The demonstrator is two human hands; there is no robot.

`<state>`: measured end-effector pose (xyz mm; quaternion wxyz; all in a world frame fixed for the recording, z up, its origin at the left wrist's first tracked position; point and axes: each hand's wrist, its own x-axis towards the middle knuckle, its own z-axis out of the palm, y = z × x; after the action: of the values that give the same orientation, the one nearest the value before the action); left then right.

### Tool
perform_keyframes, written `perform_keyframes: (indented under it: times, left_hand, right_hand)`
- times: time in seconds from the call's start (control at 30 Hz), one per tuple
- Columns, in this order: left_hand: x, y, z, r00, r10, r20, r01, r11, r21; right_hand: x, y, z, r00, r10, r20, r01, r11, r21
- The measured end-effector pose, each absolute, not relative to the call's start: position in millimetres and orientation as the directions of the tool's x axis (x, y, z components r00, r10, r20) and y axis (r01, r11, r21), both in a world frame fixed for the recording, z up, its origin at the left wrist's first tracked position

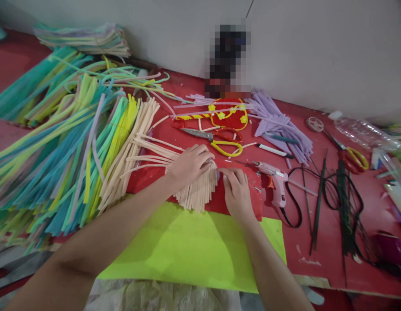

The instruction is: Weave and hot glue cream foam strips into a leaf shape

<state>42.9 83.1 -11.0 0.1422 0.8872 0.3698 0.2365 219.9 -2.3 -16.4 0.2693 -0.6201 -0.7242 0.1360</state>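
A fan of cream pipe cleaners (pixel 195 194) lies in front of me, its trimmed ends toward me and long loose strands to the left. My left hand (pixel 194 162) rests over its upper part, fingers bent and closed on it. At the fan's right edge, where a little purple shows, is my right hand (pixel 235 185). Its fingers are curled together with the index fingertip at that edge; whatever they pinch is hidden. Just beyond my hands lie scissors (pixel 203 134) with red and yellow handles. A pink glue gun (pixel 274 179) lies right of my right hand.
Bundles of coloured pipe cleaners (pixel 67 160) fill the left side. Purple pipe cleaners (pixel 278 123) and a red piece with yellow flowers (pixel 231 114) lie at the back. A yellow-green sheet (pixel 187 246) covers the front. To the right are a black cord (pixel 295 216), dark green stems (pixel 345 207) and a plastic bottle (pixel 365 131).
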Motion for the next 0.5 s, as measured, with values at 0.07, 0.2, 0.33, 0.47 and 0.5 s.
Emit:
perform_keyframes:
  times: [0.07, 0.2, 0.33, 0.47, 0.5]
  left_hand:
    - [42.7, 82.9, -11.1, 0.615, 0.723, 0.314, 0.590, -0.686, 0.426]
    - [42.4, 83.1, -11.1, 0.618, 0.726, 0.303, 0.592, -0.683, 0.428]
    - [42.5, 83.2, -11.3, 0.619, 0.724, 0.306, 0.590, -0.685, 0.427]
    - [43.0, 82.7, -10.3, 0.614, 0.727, 0.307, 0.596, -0.682, 0.423]
    - [43.1, 82.6, -10.0, 0.614, 0.728, 0.305, 0.597, -0.682, 0.423]
  right_hand:
    - [220.2, -2.2, -16.9, -0.080, 0.972, 0.223, 0.823, 0.190, -0.535]
    - [220.0, -2.0, -17.2, -0.084, 0.971, 0.226, 0.829, 0.194, -0.525]
    - [219.6, -2.1, -16.9, -0.084, 0.971, 0.222, 0.831, 0.192, -0.523]
    - [219.3, -2.3, -16.4, -0.086, 0.970, 0.226, 0.831, 0.195, -0.521]
    - [219.2, -2.3, -16.3, -0.087, 0.970, 0.226, 0.831, 0.196, -0.520]
